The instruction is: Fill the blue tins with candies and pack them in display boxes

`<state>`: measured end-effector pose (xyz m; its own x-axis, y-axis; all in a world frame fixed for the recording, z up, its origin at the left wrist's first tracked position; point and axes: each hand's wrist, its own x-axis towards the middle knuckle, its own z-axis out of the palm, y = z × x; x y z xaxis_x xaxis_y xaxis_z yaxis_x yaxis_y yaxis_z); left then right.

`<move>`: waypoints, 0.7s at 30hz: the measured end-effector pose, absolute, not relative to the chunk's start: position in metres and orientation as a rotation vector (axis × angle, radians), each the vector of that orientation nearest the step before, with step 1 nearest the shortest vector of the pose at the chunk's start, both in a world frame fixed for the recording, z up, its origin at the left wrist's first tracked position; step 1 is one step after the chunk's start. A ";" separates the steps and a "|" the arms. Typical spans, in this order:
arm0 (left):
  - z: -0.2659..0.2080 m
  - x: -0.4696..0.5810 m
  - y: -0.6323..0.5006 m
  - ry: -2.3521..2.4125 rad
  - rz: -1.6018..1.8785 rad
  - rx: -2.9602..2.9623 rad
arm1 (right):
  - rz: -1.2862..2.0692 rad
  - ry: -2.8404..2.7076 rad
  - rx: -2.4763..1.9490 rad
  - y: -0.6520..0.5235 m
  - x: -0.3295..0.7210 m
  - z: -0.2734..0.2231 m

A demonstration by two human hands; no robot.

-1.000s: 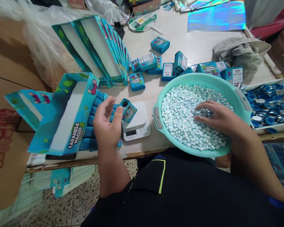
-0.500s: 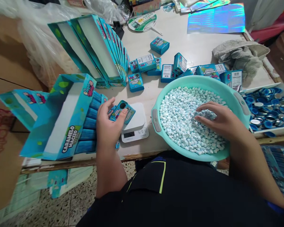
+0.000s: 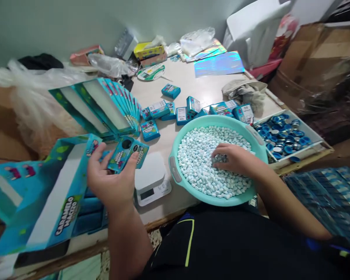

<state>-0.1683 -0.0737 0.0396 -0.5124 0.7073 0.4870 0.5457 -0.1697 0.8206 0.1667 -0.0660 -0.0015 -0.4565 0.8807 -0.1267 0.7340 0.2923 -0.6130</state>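
Nearby, scale (image 3: 151, 171), caps (image 3: 286, 136); left grip (image 3: 113, 184) round blue packs (image 3: 121, 156), right grip (image 3: 237, 160) unclear amid candies (image 3: 194, 159).

Left forearm (image 3: 128, 233) bare, left hand (image 3: 113, 186) palm up, fingers bent, thumb pressing, gripping. Right forearm (image 3: 288, 200) slants inward; right hand (image 3: 235, 157) low, fingers curled, thumb apart.

Held packaging (image 3: 120, 156), small print illegible

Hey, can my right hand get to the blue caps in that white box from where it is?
Probably yes: the caps lie uncovered in the open box, just right of the bowl. Your right hand would likely need to lift from the candies over the rim first.
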 end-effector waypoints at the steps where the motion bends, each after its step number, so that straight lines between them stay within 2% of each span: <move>1: 0.046 -0.153 -0.069 1.836 1.824 1.446 | 0.914 -2.322 -1.478 -0.066 0.166 -0.001; 4: 0.051 -0.098 -0.052 1.542 1.800 1.380 | 0.946 -2.269 -1.440 -0.066 0.166 -0.001; 9: 0.026 -0.024 -0.025 1.278 1.600 1.418 | 0.879 -2.123 -1.409 -0.067 0.172 -0.003; 14: 0.006 -0.027 -0.009 1.310 1.534 1.520 | 0.558 -2.108 -1.657 -0.064 0.171 -0.005; 17: -0.001 -0.036 -0.003 1.319 1.604 1.396 | 0.585 -2.255 -1.826 -0.065 0.168 -0.001; 21: -0.005 -0.036 -0.002 1.283 1.606 1.266 | 0.593 -2.416 -1.778 -0.067 0.169 0.007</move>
<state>-0.0356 -0.0022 -0.0047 -0.2667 0.9291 0.2562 0.0446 -0.2536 0.9663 0.1686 -0.0670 0.0066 -0.3216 0.9334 -0.1594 0.9011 0.2499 -0.3543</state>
